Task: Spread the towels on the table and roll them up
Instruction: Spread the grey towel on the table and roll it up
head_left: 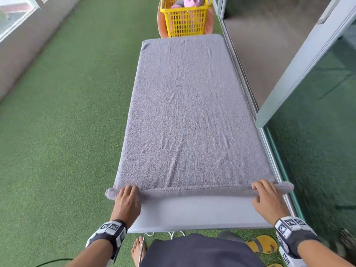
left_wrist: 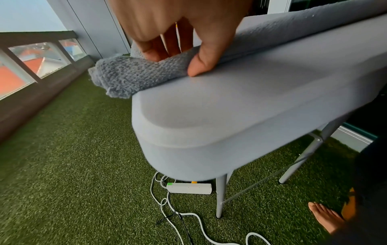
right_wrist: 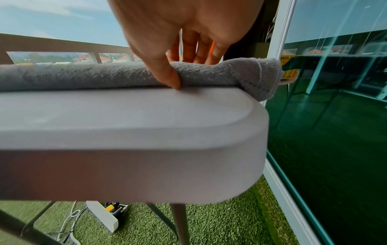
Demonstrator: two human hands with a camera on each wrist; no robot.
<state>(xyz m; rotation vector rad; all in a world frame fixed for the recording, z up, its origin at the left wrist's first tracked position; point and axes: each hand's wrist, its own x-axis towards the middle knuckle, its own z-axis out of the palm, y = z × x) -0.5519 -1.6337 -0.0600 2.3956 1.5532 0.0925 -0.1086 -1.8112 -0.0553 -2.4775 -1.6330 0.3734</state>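
Observation:
A grey towel (head_left: 185, 112) lies spread flat along the grey table (head_left: 196, 212), covering most of its top. Its near edge is turned over into a thin roll (head_left: 194, 191) running across the table's width. My left hand (head_left: 127, 197) grips the roll's left end (left_wrist: 134, 74), fingers over the top and thumb (left_wrist: 201, 64) behind it. At the right end (right_wrist: 247, 74) my right hand (head_left: 267, 195) grips the roll the same way, thumb (right_wrist: 167, 74) touching the tabletop. Both roll ends hang slightly past the table's sides.
A yellow basket (head_left: 185, 18) with pink and grey cloth stands beyond the table's far end. A glass partition (head_left: 316, 151) runs close along the right side. Green turf (head_left: 63, 132) covers the floor. A power strip (left_wrist: 189, 188) and white cables lie under the table by my bare foot (head_left: 137, 249).

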